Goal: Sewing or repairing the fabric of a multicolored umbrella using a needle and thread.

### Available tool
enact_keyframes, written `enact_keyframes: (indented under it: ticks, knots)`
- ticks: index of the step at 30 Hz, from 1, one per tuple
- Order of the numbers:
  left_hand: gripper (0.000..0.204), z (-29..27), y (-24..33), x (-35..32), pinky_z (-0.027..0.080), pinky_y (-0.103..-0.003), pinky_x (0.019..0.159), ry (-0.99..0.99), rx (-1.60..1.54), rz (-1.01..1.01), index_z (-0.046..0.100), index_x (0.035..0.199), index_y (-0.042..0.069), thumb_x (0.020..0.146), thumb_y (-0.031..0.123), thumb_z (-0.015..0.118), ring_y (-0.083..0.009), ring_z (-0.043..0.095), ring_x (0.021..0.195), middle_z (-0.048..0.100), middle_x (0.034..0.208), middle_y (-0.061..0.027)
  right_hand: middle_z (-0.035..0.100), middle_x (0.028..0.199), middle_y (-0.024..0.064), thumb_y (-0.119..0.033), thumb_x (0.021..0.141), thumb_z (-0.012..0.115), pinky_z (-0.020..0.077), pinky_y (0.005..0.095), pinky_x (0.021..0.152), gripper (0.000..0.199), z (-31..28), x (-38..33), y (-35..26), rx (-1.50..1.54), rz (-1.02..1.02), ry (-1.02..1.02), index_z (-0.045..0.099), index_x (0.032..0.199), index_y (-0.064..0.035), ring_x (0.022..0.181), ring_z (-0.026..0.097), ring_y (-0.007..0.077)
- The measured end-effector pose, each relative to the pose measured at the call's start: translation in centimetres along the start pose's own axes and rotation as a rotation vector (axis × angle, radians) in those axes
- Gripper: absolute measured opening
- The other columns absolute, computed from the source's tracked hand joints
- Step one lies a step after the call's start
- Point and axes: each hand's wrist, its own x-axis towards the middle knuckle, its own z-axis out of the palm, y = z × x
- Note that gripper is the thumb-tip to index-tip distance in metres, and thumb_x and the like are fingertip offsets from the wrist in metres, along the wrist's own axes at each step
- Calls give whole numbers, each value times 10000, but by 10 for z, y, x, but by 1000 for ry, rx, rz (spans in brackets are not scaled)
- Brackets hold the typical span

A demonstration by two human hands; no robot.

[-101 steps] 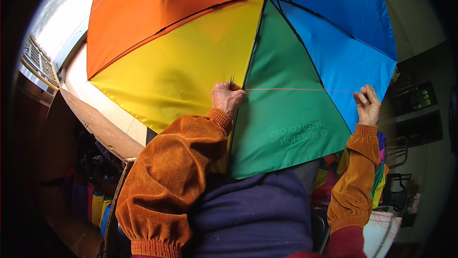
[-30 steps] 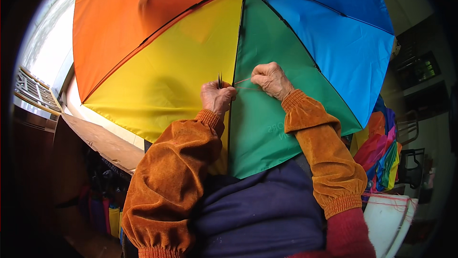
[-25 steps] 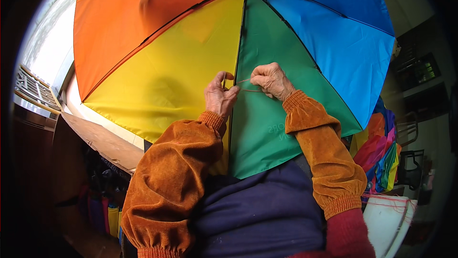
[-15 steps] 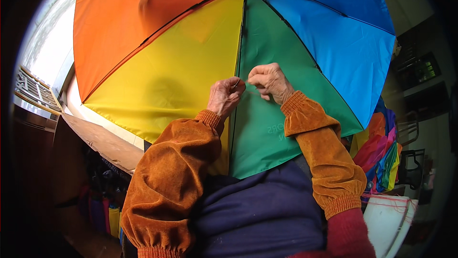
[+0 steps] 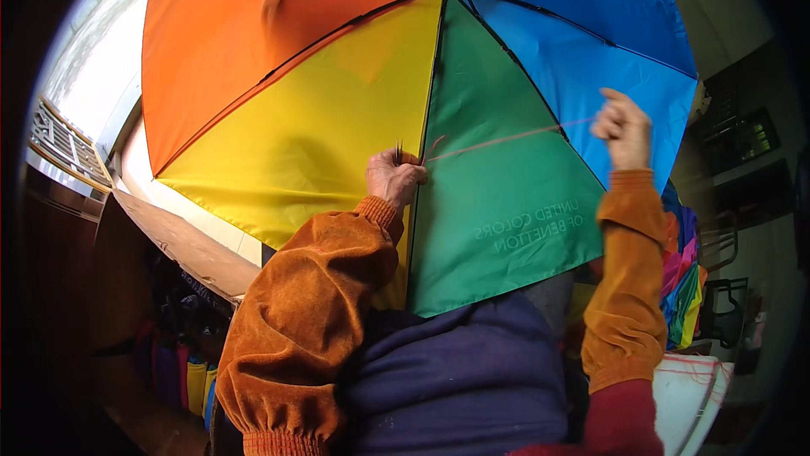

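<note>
Rainbow umbrella (image 5: 337, 118), thread (image 5: 506, 137) taut.
Left hand (image 5: 393, 179) pinches rib seam; right hand (image 5: 623, 127), well apart, clamps thread.

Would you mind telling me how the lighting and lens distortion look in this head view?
Head view: daylight glows through the umbrella canopy, brightest top left; the lower left corner is dark; fisheye bends the ribs and blackens the rim; the left hand is sharp, the right hand slightly soft.

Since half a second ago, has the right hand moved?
Yes. The right hand swung right, away from the rib onto the blue panel, pulling the thread taut.
</note>
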Motion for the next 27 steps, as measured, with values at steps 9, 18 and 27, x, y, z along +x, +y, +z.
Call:
enact_keyframes:
  ticks: [9, 18, 27]
  knots:
    - [107, 9, -12, 8, 317, -232, 317, 51, 144, 118, 515, 705, 0, 658, -23, 608, -92, 450, 397, 560, 565, -104, 280, 607, -22, 1, 861, 404, 271, 227, 454, 282, -91, -10, -54, -136, -130, 310, 442, 1132, 65, 455, 248, 62]
    - [77, 3, 20, -12, 277, -225, 310, 6, -135, -140, 489, 701, -17, 730, 50, 510, -94, 398, 385, 562, 598, -137, 530, 627, 67, -49, 758, 549, 537, 302, 545, 66, 61, -36, 53, -234, 101, -195, 555, 783, 11, 520, 554, 141]
    - [90, 6, 19, -18, 281, -223, 319, 146, -188, -144, 487, 673, -23, 725, 50, 498, -102, 414, 400, 524, 565, -123, 525, 570, 179, -79, 754, 573, 436, 362, 531, 148, 139, -70, 118, -918, -203, -519, 550, 698, 56, 528, 543, 255]
